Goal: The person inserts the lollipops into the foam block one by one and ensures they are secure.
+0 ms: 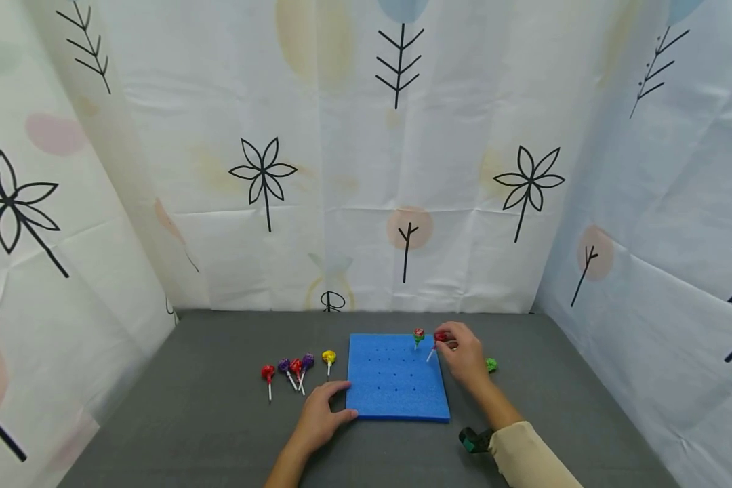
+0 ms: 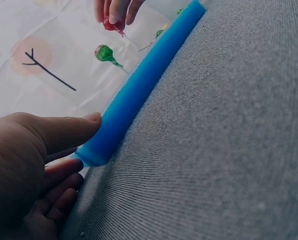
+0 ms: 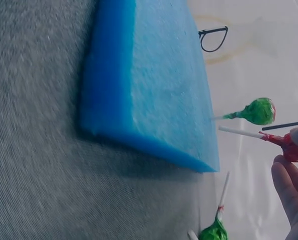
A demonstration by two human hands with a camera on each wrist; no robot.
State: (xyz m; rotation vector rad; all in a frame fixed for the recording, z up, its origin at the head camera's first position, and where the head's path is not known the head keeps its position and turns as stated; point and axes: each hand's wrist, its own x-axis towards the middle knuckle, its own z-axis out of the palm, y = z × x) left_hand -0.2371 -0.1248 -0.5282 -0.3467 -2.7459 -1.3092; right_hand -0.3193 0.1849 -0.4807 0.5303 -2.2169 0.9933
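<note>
Seemingly a makeshift studio: white curtains (image 1: 354, 149) (plant-printed) hang behind and beside a gray table (image 1: 207, 434).

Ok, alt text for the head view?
A right hand pinches a red lollipop over a blue foam board, beside a planted green-wrapped lollipop. The left hand holds the board's near left corner; five lollipops lie further left.

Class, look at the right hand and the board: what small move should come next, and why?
Probably lower the red lollipop so its stick enters a nearby hole in the blue foam board. The right hand pinches its head, the stick points toward the board but looks clear of it, a green-and-red lollipop already stands there, and the left hand holds the near-left corner.
</note>
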